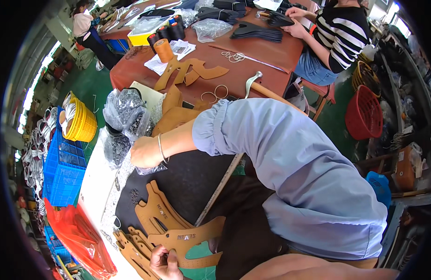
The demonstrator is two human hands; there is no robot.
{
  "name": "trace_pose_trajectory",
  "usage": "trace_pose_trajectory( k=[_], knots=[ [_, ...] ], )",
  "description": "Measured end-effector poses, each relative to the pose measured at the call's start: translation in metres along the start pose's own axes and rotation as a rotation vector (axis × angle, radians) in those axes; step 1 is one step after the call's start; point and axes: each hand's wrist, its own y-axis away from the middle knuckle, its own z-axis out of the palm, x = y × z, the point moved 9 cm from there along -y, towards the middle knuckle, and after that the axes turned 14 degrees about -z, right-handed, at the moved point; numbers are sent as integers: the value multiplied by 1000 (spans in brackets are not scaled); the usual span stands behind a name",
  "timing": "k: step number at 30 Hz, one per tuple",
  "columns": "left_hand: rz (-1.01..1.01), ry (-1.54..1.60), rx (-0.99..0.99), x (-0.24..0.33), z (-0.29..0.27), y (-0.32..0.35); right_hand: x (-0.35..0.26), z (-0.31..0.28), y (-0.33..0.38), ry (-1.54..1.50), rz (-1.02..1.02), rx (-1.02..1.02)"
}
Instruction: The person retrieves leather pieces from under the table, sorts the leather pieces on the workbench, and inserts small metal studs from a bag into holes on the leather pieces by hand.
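My left hand point(167, 264), at the bottom of the view, pinches the edge of a tan leather cut piece point(187, 237) with a long cut-out and punched lettering. More tan leather cut pieces point(152, 215) lie stacked just beyond it on a black mat point(196, 170), with a few others point(133, 252) to the left. My right hand point(146, 152) reaches across to clear plastic bags point(115, 144) of small dark metal parts. Its fingers are hidden on the far side, so its grip does not show. A little pile of small metal parts point(134, 196) sits on the mat.
Beyond the mat, a red-brown table point(266, 51) carries an orange thread spool point(163, 50), black spools, a hammer point(253, 83) and dark cut pieces point(256, 32). Someone in a striped top point(343, 32) works there. Blue crates point(63, 163), a yellow basket point(80, 120) and a red bag point(80, 238) stand left.
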Motion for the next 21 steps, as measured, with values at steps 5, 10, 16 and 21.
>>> trace_pose_trajectory(
  k=[5,10,16,21],
  knots=[
    [2,-44,25,3,5,3,-11,-5,7,30,18,34],
    [-36,-6,13,5,10,4,-3,0,0,-26,36,-57],
    [-42,-72,24,4,14,4,-2,3,-1,-3,76,4],
    [8,-109,19,6,16,6,-3,-4,-4,51,66,70]
  ],
)
